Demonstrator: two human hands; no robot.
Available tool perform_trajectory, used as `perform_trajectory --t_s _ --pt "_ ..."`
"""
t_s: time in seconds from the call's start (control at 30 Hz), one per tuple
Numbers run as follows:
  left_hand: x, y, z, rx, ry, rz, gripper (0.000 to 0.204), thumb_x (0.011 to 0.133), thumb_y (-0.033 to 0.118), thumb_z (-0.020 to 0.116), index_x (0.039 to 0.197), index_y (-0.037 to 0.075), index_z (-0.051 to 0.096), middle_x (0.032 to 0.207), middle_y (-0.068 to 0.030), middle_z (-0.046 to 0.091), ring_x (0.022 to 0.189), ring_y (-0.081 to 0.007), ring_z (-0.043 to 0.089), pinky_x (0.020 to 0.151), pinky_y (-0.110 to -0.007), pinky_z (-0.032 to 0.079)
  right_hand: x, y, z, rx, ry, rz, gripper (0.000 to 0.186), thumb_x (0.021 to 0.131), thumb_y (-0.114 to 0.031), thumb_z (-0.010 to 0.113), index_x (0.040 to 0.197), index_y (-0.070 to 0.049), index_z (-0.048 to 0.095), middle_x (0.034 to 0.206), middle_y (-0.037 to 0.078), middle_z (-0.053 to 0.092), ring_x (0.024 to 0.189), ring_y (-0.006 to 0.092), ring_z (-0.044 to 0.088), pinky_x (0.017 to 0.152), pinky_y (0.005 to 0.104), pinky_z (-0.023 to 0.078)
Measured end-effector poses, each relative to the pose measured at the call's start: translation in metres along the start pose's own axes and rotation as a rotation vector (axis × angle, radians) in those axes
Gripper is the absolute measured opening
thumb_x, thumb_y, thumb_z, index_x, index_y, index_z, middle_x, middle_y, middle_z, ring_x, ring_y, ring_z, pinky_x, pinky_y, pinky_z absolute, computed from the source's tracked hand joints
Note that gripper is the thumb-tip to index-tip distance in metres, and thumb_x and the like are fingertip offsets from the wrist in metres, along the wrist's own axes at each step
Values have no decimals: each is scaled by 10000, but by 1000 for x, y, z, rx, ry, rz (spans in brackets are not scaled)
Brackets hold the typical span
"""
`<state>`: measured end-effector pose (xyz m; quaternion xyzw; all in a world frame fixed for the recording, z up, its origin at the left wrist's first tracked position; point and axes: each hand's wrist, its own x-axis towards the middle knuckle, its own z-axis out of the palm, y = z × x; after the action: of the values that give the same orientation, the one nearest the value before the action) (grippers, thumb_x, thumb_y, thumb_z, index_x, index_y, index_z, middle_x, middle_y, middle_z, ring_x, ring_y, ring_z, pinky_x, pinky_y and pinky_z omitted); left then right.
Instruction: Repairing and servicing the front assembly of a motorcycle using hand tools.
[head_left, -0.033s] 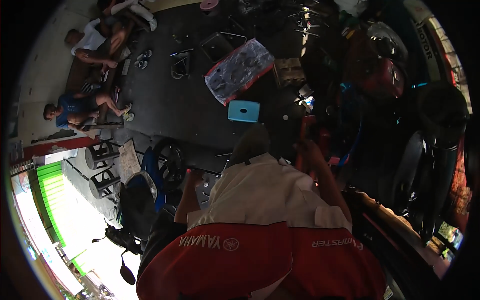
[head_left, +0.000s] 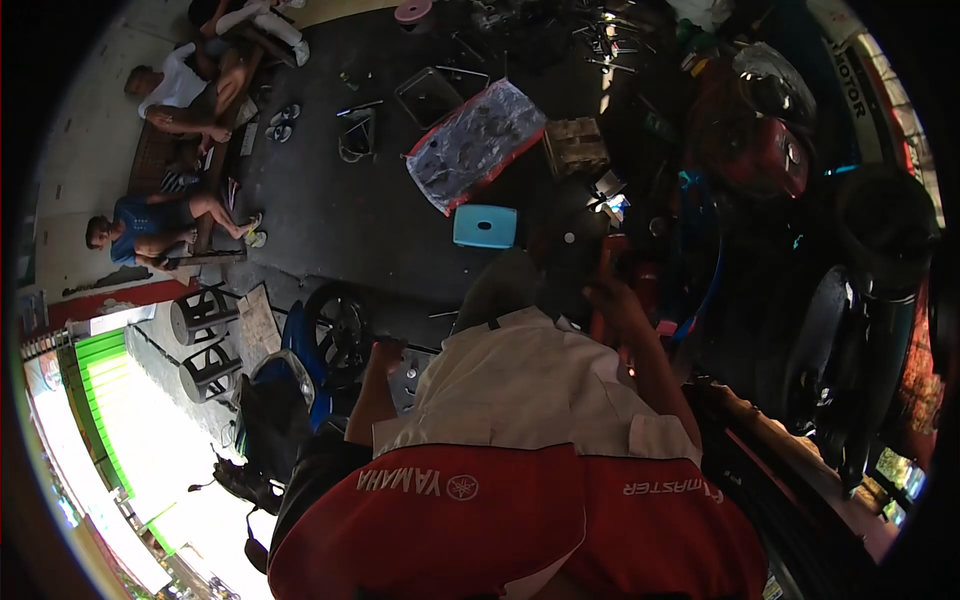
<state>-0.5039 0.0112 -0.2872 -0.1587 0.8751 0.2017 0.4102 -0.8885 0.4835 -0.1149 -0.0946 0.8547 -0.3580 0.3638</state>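
My left hand (head_left: 388, 354) is at the left of my body, fingers curled, with a small reddish spot at its edge; what it grips is too dark to make out. Close beside it is a grey surface (head_left: 409, 374) with small metal bits on it. My right hand (head_left: 617, 300) reaches forward on the right, beside a dark red upright thing (head_left: 598, 328). Shadow hides its fingers. My red and white shirt (head_left: 530, 385) covers much of the lower middle.
Ahead lie a light-blue plastic stool (head_left: 486, 227), a plastic-covered red-edged sheet (head_left: 470, 150) and a wooden crate (head_left: 577, 147). Motorcycles flank me, one blue at left (head_left: 300, 345), one red at right (head_left: 772, 160). Several people (head_left: 150, 225) sit on a bench at left.
The whole view has shifted very slightly. My left hand sits a little higher in the picture; my right hand stays in about the same place.
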Motion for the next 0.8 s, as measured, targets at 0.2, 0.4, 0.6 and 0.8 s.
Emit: perform_trajectory --t_s 0.2,0.4,0.6,0.8 --pt "180 11 -182 445 4 138 468 887 237 639 1349 167 607 1352 -137 621 1263 -293 584 1061 -423 467 136 -78 -101 232 102 -100 435 925 -334 699 1224 -21 657 1158 198 702 1089 302 686 932 392 521" --pt "375 110 -449 358 156 -43 428 997 335 535 1314 60 622 1394 -207 573 1262 -398 559 1050 -458 465 282 -104 -207 341 224 88 386 948 -292 678 1218 -15 663 1095 148 723 1001 236 698 885 347 524" --pt "438 379 -749 -285 624 448 494 938 404 627 1260 29 617 1181 -207 692 1090 -392 661 915 -442 524 308 -113 -302 418 358 165 351 961 -252 657 1199 6 660 1015 132 725 928 206 694 839 319 519" --pt "446 493 -822 -556 468 697 486 964 377 646 1325 55 599 1198 -158 710 1115 -297 686 961 -359 516 377 -61 -369 372 404 287 330 987 -258 623 1209 -15 645 1058 101 710 879 191 682 757 308 512"
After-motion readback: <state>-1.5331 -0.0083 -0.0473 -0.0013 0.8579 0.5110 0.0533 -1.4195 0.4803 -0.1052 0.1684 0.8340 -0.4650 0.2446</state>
